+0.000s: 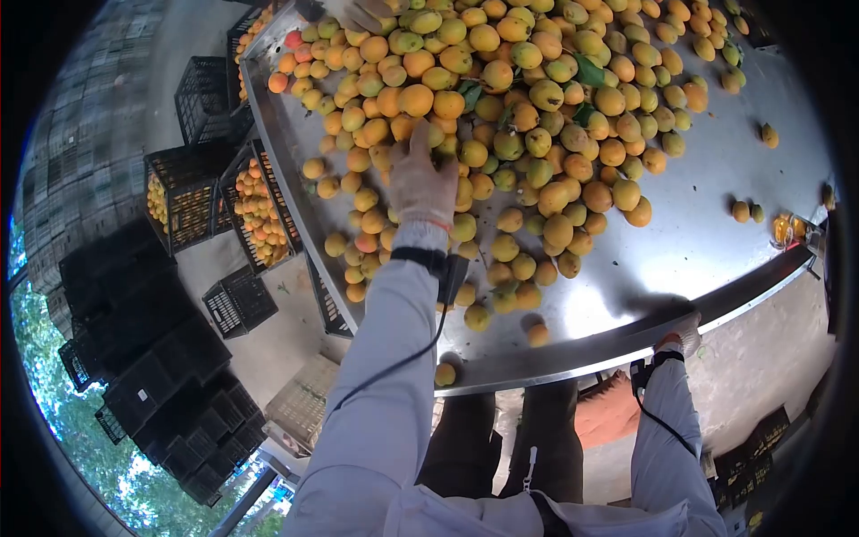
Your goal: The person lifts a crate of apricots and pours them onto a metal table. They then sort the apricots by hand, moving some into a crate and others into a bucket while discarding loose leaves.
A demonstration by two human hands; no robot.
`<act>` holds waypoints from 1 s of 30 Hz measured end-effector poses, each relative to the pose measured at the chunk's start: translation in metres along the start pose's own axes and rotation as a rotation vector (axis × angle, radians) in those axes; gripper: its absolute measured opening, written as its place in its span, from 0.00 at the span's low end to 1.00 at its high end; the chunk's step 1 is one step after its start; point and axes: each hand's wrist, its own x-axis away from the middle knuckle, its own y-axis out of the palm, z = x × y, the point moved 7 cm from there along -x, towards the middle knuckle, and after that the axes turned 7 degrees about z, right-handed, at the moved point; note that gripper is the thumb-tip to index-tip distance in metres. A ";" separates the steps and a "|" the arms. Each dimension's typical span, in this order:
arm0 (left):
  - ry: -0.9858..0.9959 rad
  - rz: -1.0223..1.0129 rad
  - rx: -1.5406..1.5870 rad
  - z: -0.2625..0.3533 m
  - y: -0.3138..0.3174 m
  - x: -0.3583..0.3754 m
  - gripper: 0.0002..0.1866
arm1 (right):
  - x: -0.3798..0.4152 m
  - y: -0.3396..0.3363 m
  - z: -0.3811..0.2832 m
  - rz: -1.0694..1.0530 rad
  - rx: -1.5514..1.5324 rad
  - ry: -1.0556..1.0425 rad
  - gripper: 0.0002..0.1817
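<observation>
A large heap of yellow-orange apricots (pixel 555 94), some greenish and a few with leaves, lies on a metal sorting table (pixel 698 206). My left hand (pixel 422 186), in a pale glove, reaches into the heap's near left side. Its fingers are apart and touch apricots, with a greenish apricot (pixel 435 136) by the fingertips; none is clearly held. Down at the table's near right edge, my right hand (pixel 684 333), also gloved, is against the raised rim (pixel 617 349). Its fingers are mostly hidden there. Both wrists wear black straps with cables.
Another person's gloved hand (pixel 360 12) is at the heap's far left. Black crates of apricots (pixel 259 210) stand left of the table, near stacked dark crates (pixel 152 349). Loose apricots (pixel 741 212) and a small glass-like object (pixel 787 230) lie toward the table's right side.
</observation>
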 end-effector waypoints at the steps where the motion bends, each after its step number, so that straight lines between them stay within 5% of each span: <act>1: -0.033 -0.029 -0.012 -0.006 0.012 -0.007 0.22 | -0.019 0.001 0.006 -0.022 0.055 -0.085 0.24; 3: -0.069 -0.062 -0.026 -0.021 0.027 -0.013 0.22 | -0.025 0.001 0.005 -0.043 0.114 -0.171 0.32; 6: 0.038 -0.115 -0.060 -0.043 0.034 -0.015 0.22 | -0.008 0.004 0.002 -0.050 0.039 -0.125 0.32; 9: 0.094 -0.247 0.038 -0.065 0.040 -0.009 0.10 | -0.005 0.001 0.000 -0.044 0.033 -0.092 0.32; 10: 0.096 -0.248 0.037 -0.070 0.036 -0.009 0.10 | -0.002 0.001 -0.001 -0.074 -0.028 -0.042 0.24; 13: -0.501 -0.279 0.501 -0.108 0.029 -0.004 0.09 | 0.007 0.001 -0.003 -0.104 -0.087 -0.010 0.19; 17: -0.194 -0.102 0.325 -0.066 0.014 -0.018 0.13 | -0.017 0.002 0.006 -0.137 -0.020 -0.105 0.18; 19: -0.063 -0.123 0.037 -0.027 0.018 -0.025 0.23 | -0.027 0.005 0.010 -0.173 -0.018 -0.144 0.23; 24: -0.225 -0.304 -0.055 -0.021 0.054 -0.019 0.29 | -0.019 0.003 0.002 -0.042 0.060 -0.129 0.31; 26: -0.152 -0.203 0.089 -0.042 0.059 -0.018 0.26 | -0.008 -0.002 -0.003 0.018 0.161 -0.146 0.32; 27: -0.316 -0.241 0.290 -0.067 0.065 -0.010 0.23 | -0.004 -0.002 -0.004 0.018 0.161 -0.144 0.32; 28: -0.689 -0.295 0.682 -0.059 0.050 0.008 0.19 | -0.003 -0.001 -0.004 0.006 0.148 -0.152 0.32; 30: -0.515 -0.214 0.668 -0.087 0.045 0.008 0.20 | -0.001 -0.004 -0.003 -0.001 0.135 -0.156 0.32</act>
